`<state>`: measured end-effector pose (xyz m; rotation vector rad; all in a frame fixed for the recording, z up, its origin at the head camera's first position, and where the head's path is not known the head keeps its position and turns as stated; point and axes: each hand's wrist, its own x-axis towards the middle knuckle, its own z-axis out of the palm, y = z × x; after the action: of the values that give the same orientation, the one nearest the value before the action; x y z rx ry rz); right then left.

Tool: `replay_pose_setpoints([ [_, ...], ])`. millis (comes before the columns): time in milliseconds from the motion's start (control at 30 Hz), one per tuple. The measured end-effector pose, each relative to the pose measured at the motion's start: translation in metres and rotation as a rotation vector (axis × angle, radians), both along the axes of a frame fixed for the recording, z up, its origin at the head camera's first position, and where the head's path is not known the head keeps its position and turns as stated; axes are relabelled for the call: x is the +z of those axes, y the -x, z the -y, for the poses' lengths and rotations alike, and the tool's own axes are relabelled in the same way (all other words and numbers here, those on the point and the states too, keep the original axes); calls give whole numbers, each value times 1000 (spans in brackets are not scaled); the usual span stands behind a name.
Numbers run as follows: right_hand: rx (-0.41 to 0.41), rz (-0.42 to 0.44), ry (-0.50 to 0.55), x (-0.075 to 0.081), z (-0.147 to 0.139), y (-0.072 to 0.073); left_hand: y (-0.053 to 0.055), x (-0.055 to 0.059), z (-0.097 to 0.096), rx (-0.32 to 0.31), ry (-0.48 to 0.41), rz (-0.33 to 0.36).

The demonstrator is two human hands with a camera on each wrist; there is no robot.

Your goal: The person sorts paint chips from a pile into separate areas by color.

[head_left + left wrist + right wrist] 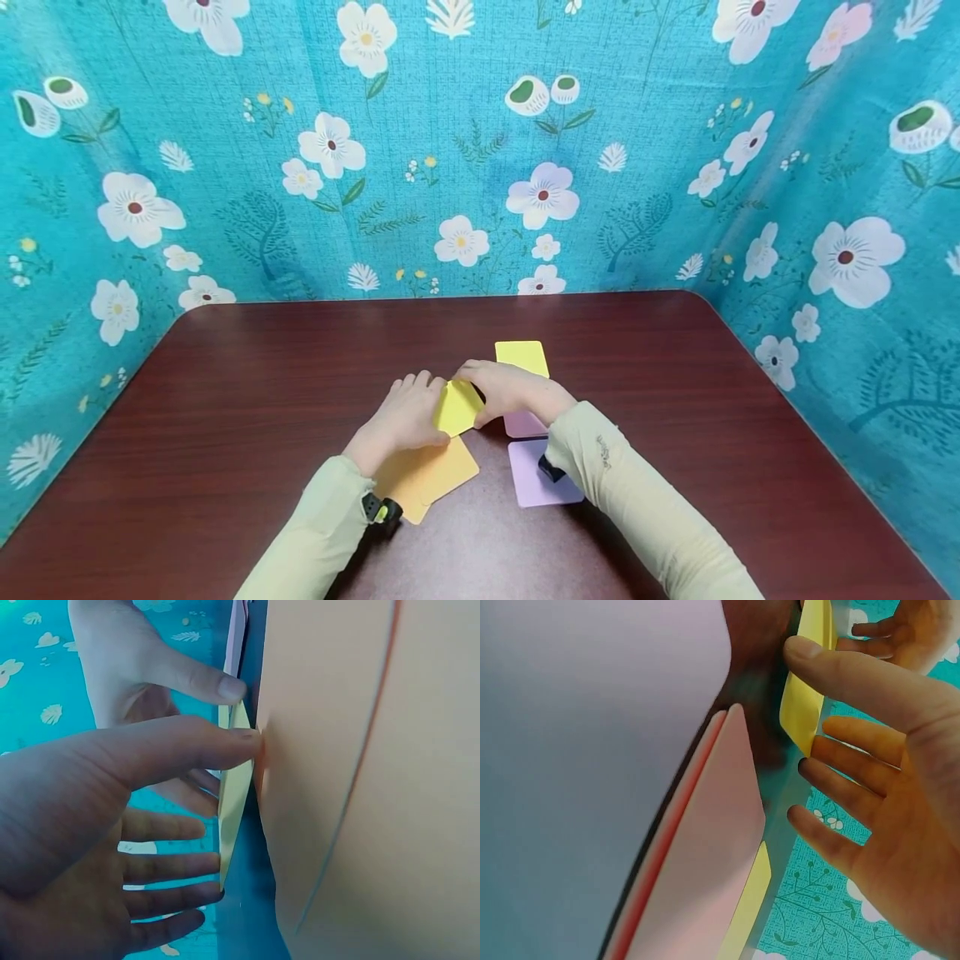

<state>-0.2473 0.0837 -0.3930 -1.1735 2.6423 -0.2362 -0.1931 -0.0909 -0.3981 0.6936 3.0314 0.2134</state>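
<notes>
A yellow square card (pixel 458 408) with rounded corners lies between the two hands, near the middle of the table. My left hand (pixel 401 417) holds it from the left, thumb toward the near corner and fingers along the far side. From the right, my right hand (pixel 510 390) grips the same card, thumb at its near right edge and index finger at the far corner. Overlapping orange cards (pixel 450 472) lie below the left hand, partly hidden by it. Beside the right wrist is a lavender card (pixel 534 479).
Beyond the right forearm another yellow card (pixel 522 356) lies flat. Pink-purple cards (pixel 524 425) sit just nearer, partly covered by that arm. The dark red-brown table (pixel 262 400) ends at a blue flowered cloth (pixel 420 167) behind and at both sides.
</notes>
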Motion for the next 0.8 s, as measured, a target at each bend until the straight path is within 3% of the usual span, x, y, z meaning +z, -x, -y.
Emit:
replay_pose_setpoints([
  [433,-46,-21,10,6,-15,2,11,1,-8,-40,11,24],
  [800,-91,-137,37,9,-33,6,25,-1,-11,-53,-144,61],
])
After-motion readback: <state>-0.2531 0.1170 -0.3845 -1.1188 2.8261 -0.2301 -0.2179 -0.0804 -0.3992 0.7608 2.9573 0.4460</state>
